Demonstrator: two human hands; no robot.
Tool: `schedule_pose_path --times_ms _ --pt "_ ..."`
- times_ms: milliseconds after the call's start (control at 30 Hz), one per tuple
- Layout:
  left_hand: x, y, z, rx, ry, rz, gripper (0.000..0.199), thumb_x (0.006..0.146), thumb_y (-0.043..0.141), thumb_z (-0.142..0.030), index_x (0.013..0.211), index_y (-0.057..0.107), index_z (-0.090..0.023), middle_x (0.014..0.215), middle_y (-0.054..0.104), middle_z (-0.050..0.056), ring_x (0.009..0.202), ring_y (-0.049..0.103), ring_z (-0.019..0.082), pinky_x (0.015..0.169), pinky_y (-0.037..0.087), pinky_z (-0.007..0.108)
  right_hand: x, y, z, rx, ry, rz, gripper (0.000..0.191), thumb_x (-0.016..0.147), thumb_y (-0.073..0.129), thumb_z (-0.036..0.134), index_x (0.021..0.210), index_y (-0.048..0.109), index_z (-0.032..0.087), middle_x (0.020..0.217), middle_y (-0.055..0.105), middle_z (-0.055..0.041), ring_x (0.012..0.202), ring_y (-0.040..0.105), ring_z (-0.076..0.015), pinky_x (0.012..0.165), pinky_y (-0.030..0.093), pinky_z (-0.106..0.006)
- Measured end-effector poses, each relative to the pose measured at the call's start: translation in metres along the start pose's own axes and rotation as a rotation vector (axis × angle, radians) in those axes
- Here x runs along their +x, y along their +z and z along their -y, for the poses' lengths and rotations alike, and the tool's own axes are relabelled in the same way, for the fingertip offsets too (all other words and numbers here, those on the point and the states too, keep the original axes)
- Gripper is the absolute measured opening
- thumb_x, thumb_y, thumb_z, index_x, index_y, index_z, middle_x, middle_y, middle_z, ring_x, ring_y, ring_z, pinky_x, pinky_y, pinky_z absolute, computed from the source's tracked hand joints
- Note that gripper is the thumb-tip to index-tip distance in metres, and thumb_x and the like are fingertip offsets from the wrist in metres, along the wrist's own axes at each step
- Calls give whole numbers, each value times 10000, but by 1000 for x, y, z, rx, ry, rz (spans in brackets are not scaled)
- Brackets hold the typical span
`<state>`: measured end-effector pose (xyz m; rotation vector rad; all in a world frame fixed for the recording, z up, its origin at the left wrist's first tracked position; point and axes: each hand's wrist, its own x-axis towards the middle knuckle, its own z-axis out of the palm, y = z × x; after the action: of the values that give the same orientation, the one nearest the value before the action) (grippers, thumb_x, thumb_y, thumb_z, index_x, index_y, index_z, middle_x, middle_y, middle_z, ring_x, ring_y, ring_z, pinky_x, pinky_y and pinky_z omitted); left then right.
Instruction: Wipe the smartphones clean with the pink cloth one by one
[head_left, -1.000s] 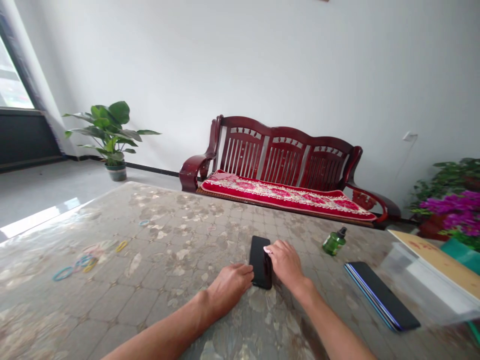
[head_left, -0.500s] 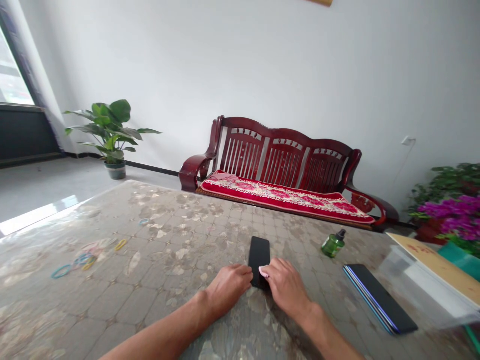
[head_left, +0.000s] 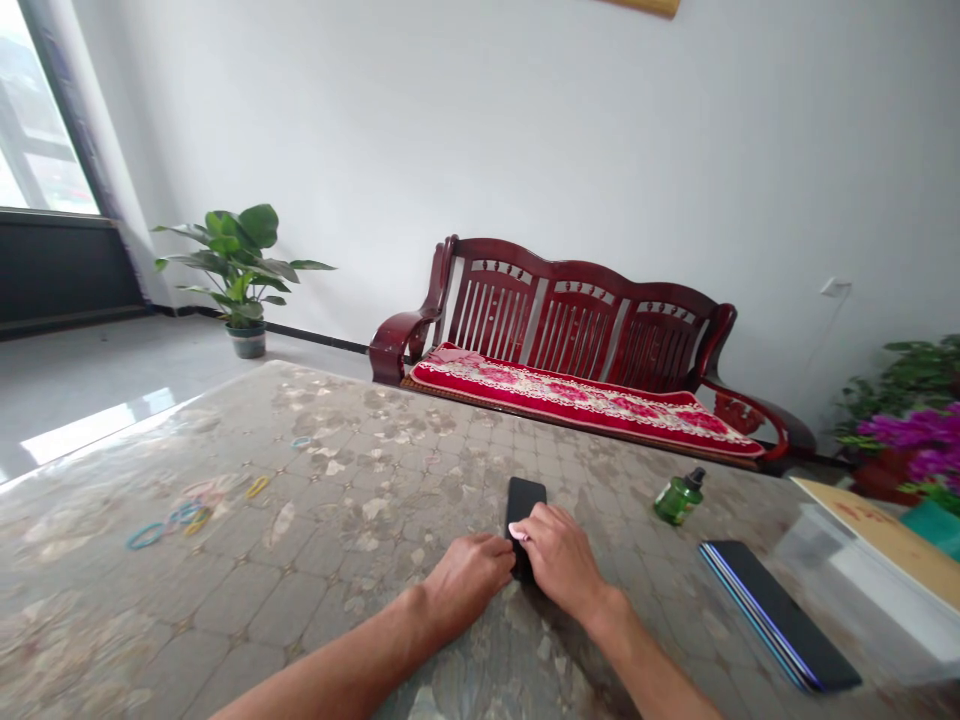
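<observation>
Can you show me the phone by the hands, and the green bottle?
Phone [head_left: 526,494], head view: the uncovered far end of its dark face.
Green bottle [head_left: 679,500], head view: the middle of its body.

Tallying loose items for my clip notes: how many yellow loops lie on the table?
2: one yellow loop by itself, and another yellow loop to its left, in the multicolored cluster. More could be hidden in that cluster.

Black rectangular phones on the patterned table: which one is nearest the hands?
The lone black rectangular phone between the bare left hand and bare right hand, partly covered. The others form a dark, blue-edged stack farther right, away from both hands.
</observation>
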<state>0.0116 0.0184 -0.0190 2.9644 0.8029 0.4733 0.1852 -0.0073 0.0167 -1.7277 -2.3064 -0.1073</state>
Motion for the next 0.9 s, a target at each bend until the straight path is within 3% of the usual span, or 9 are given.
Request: schedule_pose_path --times_ms 100,333,667,900 --pt "1 -3 -2 -1 -27 -16 218 967 486 -93 821 627 -173 832 669 14 767 632 165 741 493 241 2 1 -2 -9 -1 -4 245 974 471 174 966 700 259 920 636 -21 912 568 -173 815 374 -270" --pt "-1 -3 1 7 13 23 162 963 516 -123 857 630 -168 916 681 27 829 643 178 756 495 244 41 10 -13 -66 95 -12 254 971 469 178 963 710 255 956 655 -25 946 585 -172 827 377 -263" --pt "0 10 2 23 1 -29 195 953 501 -81 837 631 -168 871 676 27 805 642 195 731 488 272 8 -1 5 -19 -31 26 229 952 489 155 931 693 257 912 631 -12 901 560 -171 802 364 -273" --pt "-3 3 2 32 6 28 200 974 494 -116 833 625 -169 876 676 19 792 634 169 734 482 245 44 10 -8 -76 96 -18 251 963 477 180 972 716 256 959 665 -31 958 586 -180 833 382 -272"
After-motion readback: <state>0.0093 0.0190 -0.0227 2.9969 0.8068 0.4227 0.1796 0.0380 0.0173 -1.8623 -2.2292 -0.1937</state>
